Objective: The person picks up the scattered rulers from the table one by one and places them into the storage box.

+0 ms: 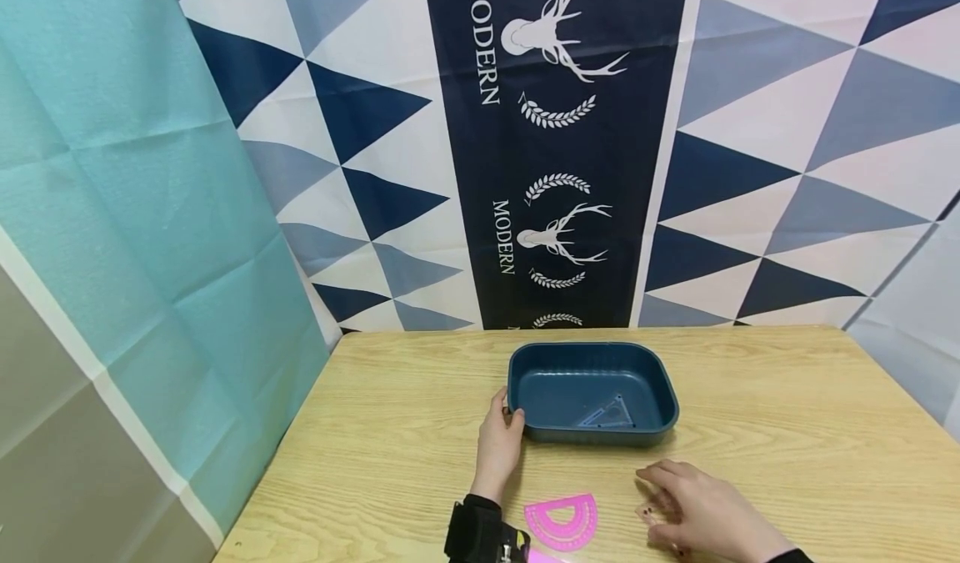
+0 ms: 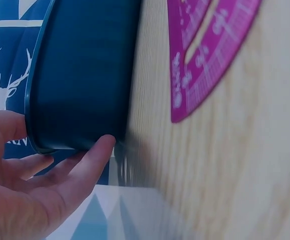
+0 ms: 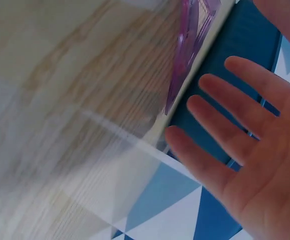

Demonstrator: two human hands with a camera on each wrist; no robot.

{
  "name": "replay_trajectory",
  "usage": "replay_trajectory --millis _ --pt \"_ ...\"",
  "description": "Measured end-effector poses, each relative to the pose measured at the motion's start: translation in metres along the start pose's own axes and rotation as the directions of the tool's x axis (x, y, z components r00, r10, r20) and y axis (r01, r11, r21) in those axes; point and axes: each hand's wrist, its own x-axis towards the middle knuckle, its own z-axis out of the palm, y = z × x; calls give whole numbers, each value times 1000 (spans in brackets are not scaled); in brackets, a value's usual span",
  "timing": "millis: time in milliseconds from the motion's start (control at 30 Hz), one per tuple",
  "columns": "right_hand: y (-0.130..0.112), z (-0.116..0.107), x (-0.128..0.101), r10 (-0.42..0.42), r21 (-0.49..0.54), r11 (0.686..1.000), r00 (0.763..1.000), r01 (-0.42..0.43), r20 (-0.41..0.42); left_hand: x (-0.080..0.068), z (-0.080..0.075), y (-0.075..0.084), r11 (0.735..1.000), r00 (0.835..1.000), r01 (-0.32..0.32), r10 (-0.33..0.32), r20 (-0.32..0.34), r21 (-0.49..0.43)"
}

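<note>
On the left, the left hand (image 1: 498, 442) rests against the near left corner of the blue tray (image 1: 525, 363), its fingers fairly straight along the outer wall; the left wrist view shows fingertips (image 2: 102, 145) touching the wall near its base with nothing curled round it, so that grip is loose and holds nothing. It looks to be steadying the tray rather than lifting it.

Inside the tray, toward its near right, lies a clear set square (image 1: 609, 415). In front of the tray, on the worktop (image 1: 787, 429), a pink protractor (image 1: 562, 521) lies flat, between the two hands and apart from both.

On the right, the right hand (image 1: 701, 509) lies palm down just above or on the wood, fingers spread and relaxed. Something small and clear may sit under its fingertips, but I cannot tell. The right wrist view shows an open palm with nothing gripped.

I judge the step to be gathering drawing tools into the tray: one is in, the protractor is still out. The next move calls for a flat pinch at the protractor's thin edge.
</note>
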Motion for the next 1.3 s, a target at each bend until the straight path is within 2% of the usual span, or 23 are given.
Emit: replay_trajectory --millis 200,533,733,933,1067,1300 --pt "4 2 1 112 82 989 980 -126 164 1 0 -2 1000 1000 -6 6 13 5" --pt "6 6 2 171 95 976 962 -194 213 0 -1 -3 1000 1000 -19 18 14 17" --pt "7 6 1 139 89 984 975 -156 172 -1 -1 -1 1000 1000 -16 15 20 4" --pt "9 6 -1 97 24 995 991 -99 90 0 -1 -1 1000 1000 -8 7 21 9" --pt "10 6 0 91 18 996 992 -93 85 0 -1 -1 1000 1000 -6 6 21 11" --pt "12 8 -3 0 -65 998 1000 0 14 1 0 0 1000 1000 -9 9 3 13"
